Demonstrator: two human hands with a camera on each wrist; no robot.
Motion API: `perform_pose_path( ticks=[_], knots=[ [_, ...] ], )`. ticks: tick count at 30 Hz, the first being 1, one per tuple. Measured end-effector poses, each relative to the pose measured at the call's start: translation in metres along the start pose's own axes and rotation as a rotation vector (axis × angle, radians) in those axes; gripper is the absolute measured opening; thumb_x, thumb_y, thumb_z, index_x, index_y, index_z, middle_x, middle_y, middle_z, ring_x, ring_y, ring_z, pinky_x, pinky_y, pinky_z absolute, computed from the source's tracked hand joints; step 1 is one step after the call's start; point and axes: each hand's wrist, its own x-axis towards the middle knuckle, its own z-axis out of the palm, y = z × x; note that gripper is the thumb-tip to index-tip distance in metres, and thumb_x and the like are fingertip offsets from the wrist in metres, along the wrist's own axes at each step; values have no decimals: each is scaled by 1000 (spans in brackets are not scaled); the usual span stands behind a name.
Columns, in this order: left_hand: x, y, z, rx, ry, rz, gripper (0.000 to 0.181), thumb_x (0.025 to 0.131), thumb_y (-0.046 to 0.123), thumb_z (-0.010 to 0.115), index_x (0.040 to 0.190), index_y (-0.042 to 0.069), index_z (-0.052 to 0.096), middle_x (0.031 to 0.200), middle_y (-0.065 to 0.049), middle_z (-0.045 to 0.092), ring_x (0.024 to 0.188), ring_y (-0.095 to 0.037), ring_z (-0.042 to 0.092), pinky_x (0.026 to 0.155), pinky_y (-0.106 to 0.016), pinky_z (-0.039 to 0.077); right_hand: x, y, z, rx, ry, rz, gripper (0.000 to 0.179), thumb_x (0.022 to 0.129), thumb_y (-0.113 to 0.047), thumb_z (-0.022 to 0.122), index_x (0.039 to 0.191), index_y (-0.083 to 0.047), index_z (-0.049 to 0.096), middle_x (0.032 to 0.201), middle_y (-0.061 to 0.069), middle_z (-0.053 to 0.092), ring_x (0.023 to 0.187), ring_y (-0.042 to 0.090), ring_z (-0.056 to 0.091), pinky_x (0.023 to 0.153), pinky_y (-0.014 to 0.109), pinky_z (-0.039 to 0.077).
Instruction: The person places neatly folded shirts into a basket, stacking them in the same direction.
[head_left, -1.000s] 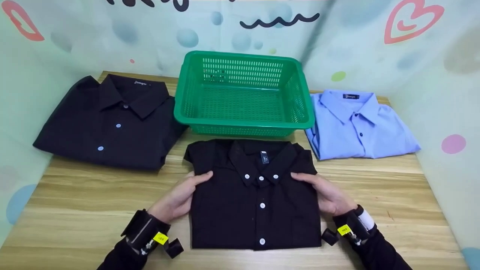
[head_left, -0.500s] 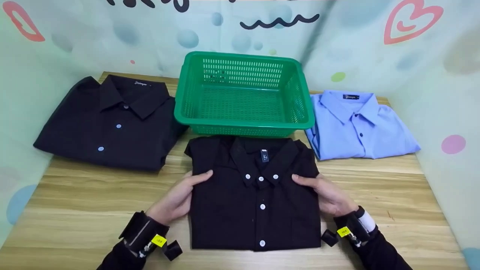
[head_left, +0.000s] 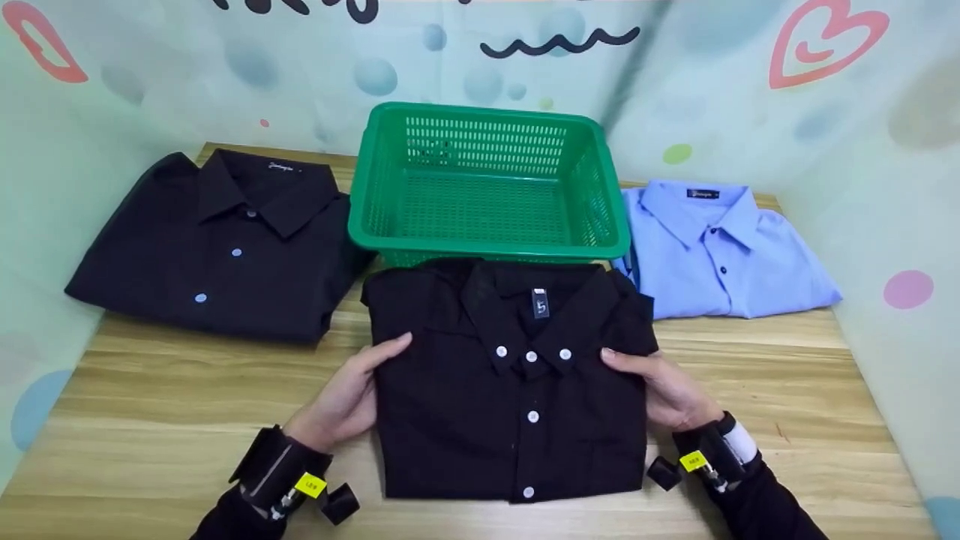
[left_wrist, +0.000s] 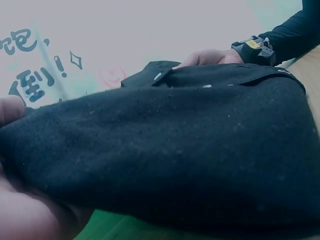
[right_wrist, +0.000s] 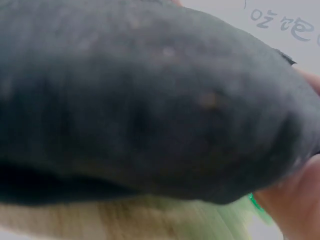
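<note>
A folded black shirt with white buttons and a button-down collar is held at front centre, its collar toward the green basket. My left hand grips its left side, thumb on top and fingers underneath. On the opposite side my right hand holds it the same way, thumb over the cloth near the collar. In the left wrist view the shirt spans the picture, with the thumb above its edge and the palm below. The right wrist view shows the cloth bulging close to the camera, with fingers hidden beneath it.
A green plastic basket stands behind the held shirt, overlapped slightly by its collar end. To the left lies another folded dark shirt, to the right a folded light blue shirt. All stand on a wooden table against printed curtains.
The black shirt's collar end has risen and shifted slightly toward the basket, now covering part of its lower front. The hands have spread a little farther apart while still holding the shirt.
</note>
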Motion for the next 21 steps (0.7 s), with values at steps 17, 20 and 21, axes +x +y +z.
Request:
perform_pose_path(
  ticks=[17,20,21],
  knots=[
    [-3,0,3,-9,-130,62,34,108,19,39,134,5,54,129,-10,59,119,-24,55,104,-39,40,-4,-3,-3,20,-123,-36,28,104,-1,40,125,3,60,121,16,65,111,28,62,97,39,48],
    [-3,0,2,-10,-129,58,34,108,20,38,133,5,55,129,-10,60,118,-24,55,103,-39,41,-4,-3,-3,30,-132,-36,29,105,-1,40,124,3,60,121,16,65,111,28,62,97,39,48],
    [-3,1,2,-10,-133,58,34,108,20,38,133,5,55,129,-10,60,118,-24,55,103,-40,41,-4,-3,-3,34,-137,-36,29,105,-1,40,125,3,60,121,16,65,112,28,62,98,39,47]
  ],
)
